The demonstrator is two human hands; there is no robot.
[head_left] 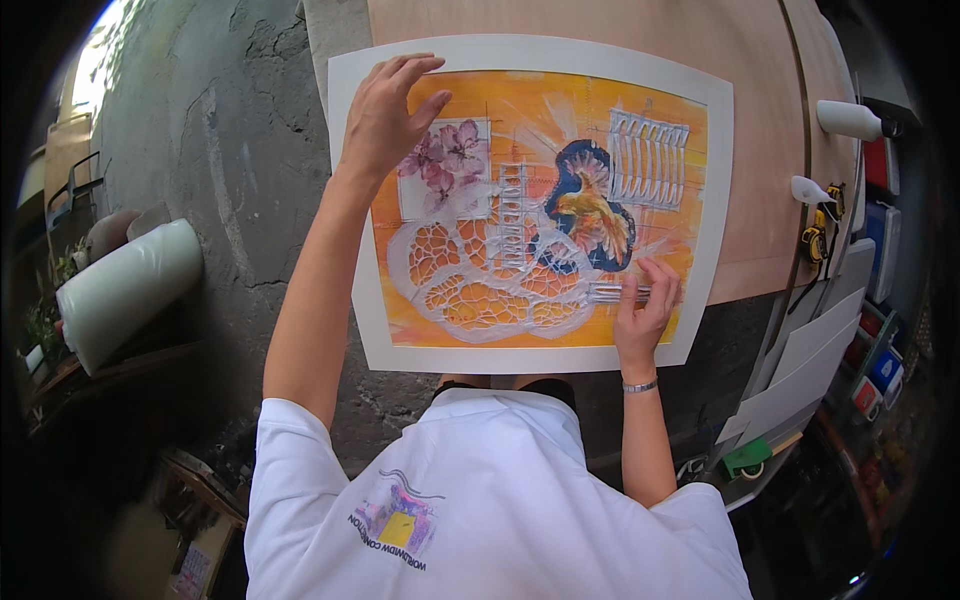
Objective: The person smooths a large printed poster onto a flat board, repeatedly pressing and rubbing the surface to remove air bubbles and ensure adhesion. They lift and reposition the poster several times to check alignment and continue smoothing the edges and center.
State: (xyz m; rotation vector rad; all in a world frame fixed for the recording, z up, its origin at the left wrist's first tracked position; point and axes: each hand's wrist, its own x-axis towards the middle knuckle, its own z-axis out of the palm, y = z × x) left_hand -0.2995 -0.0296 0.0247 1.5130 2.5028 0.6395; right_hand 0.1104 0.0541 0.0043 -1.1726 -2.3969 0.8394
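Observation:
A mixed-media picture in orange and yellow lies inside a wide white mat, tilted slightly, partly over the wooden board. It bears pink flowers at upper left, a golden bird on a dark blue patch, and white lacework along the lower part. My left hand rests over the mat's upper left corner, thumb and fingers apart. My right hand is at the picture's lower right, beside a short strip of white threads. Its fingers are bent and its thumb stands apart; I see nothing held in it.
A pale wooden board extends behind and right of the picture. On its right side are a white bottle, a smaller white bottle and a yellow-black tape measure. Pale sheets lean at right; a plastic-wrapped roll lies left.

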